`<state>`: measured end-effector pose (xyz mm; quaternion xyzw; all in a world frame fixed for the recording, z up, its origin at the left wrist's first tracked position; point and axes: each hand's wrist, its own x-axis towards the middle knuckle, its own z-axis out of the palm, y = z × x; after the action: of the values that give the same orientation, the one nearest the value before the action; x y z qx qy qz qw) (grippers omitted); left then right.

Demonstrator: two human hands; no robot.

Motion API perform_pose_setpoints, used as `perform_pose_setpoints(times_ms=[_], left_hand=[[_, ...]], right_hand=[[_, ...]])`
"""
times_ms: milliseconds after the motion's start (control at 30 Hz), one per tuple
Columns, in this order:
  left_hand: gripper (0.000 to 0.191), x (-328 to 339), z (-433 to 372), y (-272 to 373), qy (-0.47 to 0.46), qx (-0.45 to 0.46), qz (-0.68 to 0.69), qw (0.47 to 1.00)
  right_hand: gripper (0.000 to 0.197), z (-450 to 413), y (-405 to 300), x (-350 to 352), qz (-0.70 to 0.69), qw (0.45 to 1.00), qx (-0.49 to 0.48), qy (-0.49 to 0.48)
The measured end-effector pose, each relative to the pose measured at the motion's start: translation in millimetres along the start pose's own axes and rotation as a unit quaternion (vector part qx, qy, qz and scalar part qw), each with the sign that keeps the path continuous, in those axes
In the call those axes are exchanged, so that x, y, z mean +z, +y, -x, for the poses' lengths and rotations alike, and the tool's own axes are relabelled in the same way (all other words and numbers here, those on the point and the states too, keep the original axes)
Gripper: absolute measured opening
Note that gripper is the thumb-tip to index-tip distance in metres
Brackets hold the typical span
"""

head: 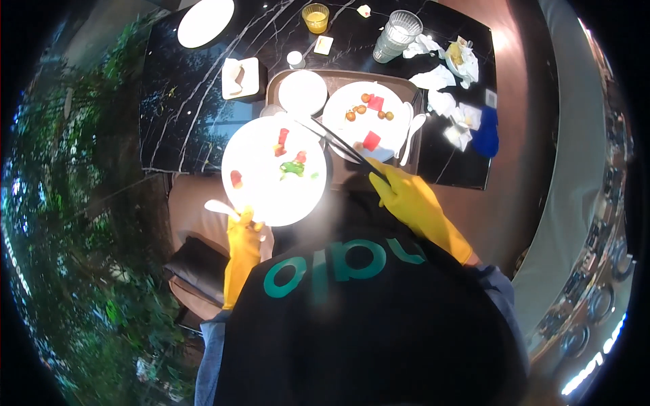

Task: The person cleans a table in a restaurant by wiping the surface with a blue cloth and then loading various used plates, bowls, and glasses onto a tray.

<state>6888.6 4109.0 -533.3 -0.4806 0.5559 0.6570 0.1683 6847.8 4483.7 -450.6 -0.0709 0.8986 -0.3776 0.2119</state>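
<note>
In a yellow rubber glove, my left hand (245, 236) grips the near-left rim of a round white plate (274, 198) and a white spoon (220, 207). Red and green food scraps lie on that plate. My right hand (403, 190), also gloved in yellow, holds dark chopsticks (345, 146), whose far ends reach to the plate's upper right edge. Behind them, a brown tray (350, 76) bears a smaller white dish (303, 94) and another white plate (340, 96) with red pieces and small round brown food. White spoons (414, 133) rest at that plate's right side.
Stacked clear glasses (397, 35), a yellow drink (316, 18), a small white shaker (295, 60) and an oval white plate (205, 23) stand on the black marbled table (193, 111). Crumpled napkins (442, 101) and a blue cloth-like item (486, 133) lie right. A square dish (240, 78) is left.
</note>
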Motion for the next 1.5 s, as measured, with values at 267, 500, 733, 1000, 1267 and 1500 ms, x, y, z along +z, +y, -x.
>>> perform_pose_setpoints(times_ms=[267,500,733,1000,1267,1500], left_hand=[[0.023,65.8,15.9,-57.0,-0.013,0.028,0.097,0.995],[0.023,91.0,12.0,-78.2,0.010,0.059,0.063,0.996],[0.028,110.5,19.5,-89.4,-0.010,0.035,0.054,0.998],[0.032,137.5,29.3,-141.6,0.029,0.007,0.134,0.990],[0.024,159.5,79.9,-137.1,0.058,0.037,0.086,0.994],[0.024,157.6,104.0,-149.4,0.125,-0.008,0.108,0.986]], right_hand=[[0.032,33.2,42.6,-1.8,0.083,0.983,0.025,-0.164],[0.045,27.7,95.1,19.0,0.380,0.884,-0.203,-0.182],[0.028,17.8,150.0,6.1,0.200,0.966,-0.023,-0.161],[0.040,20.4,237.0,-120.7,-0.231,0.919,0.267,0.174],[0.045,-127.7,431.0,-199.0,-0.145,0.846,0.398,0.325],[0.050,-160.5,453.5,-185.7,-0.163,0.873,0.379,0.260]])
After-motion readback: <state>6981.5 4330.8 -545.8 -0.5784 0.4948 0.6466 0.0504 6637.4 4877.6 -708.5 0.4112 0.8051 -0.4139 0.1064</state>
